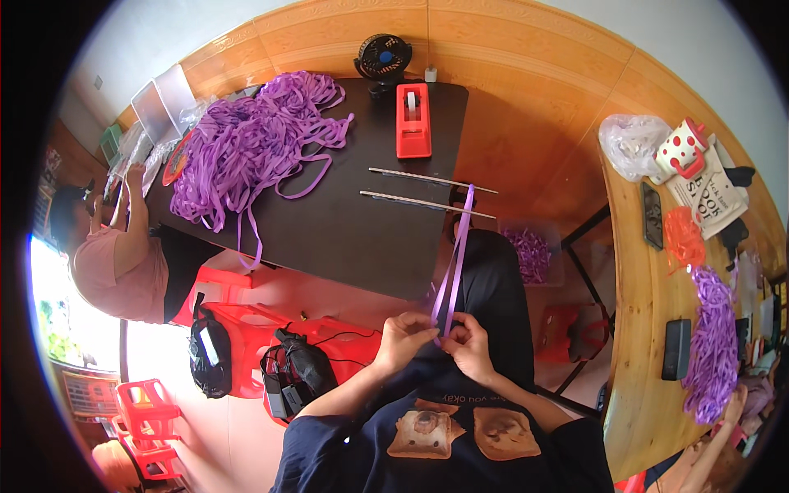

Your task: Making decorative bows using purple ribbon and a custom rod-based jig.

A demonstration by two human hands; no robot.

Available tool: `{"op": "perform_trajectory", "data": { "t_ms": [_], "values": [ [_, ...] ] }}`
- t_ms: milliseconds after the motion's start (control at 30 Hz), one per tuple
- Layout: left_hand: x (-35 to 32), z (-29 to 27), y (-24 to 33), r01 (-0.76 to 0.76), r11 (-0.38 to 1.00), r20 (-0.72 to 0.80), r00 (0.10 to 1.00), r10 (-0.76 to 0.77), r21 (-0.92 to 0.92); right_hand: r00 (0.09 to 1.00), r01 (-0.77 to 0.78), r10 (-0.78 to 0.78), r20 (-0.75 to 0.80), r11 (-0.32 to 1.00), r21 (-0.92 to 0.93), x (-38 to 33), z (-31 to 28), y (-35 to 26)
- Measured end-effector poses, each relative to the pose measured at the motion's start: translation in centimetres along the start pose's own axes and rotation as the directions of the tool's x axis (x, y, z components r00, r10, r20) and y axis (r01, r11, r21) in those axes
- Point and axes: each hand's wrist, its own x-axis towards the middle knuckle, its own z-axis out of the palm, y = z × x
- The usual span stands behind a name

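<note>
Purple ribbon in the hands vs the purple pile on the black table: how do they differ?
The ribbon strip is one length, pulled straight; the ribbon pile is many tangled loops. The strip is pinched between the left hand and right hand; the pile lies loose on the black table. Both are purple.

Where the purple ribbon (454, 255) runs down between the left hand (404, 335) and right hand (468, 345), its lower end is hidden by the fingers, so the grip itself cannot be made out. The ribbon's far end hides the tips of two thin rods (427, 189) at the black table's (362, 238) right edge. The person in pink (115, 255) beyond the table's left edge is washed out by glare. At the lower right corner, another person's arm (707, 460) is cut off by the rim.
</note>
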Motion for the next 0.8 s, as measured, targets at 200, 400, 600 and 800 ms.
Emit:
{"op": "perform_trajectory", "data": {
  "t_ms": [200, 400, 600, 800],
  "values": [
    [1.8, -0.7, 0.7, 0.14, 0.989, 0.257, 0.955, -0.146, 0.041, 1.0, -0.028, 0.028, 0.006, 1.0, 0.006, 0.0, -0.7, 0.8],
    [2.2, -1.1, 0.9, 0.36, 0.931, 0.355, 0.864, -0.357, 0.061, 0.99, -0.132, 0.128, 0.054, 0.989, 0.074, 0.1, -1.1, 0.3],
    [4.6, 0.8, 2.1, 0.372, 0.856, 0.356, 0.902, -0.243, -0.359, 0.994, -0.108, 0.107, -0.022, 0.994, -0.032, -1.4, -2.9, -2.9],
    [8.5, 5.8, 2.8, 0.342, 0.754, 0.439, 0.895, -0.079, -0.56, 0.958, 0.102, -0.2, -0.205, 0.908, -0.407, -2.8, -7.0, -4.7]
  ]
}}
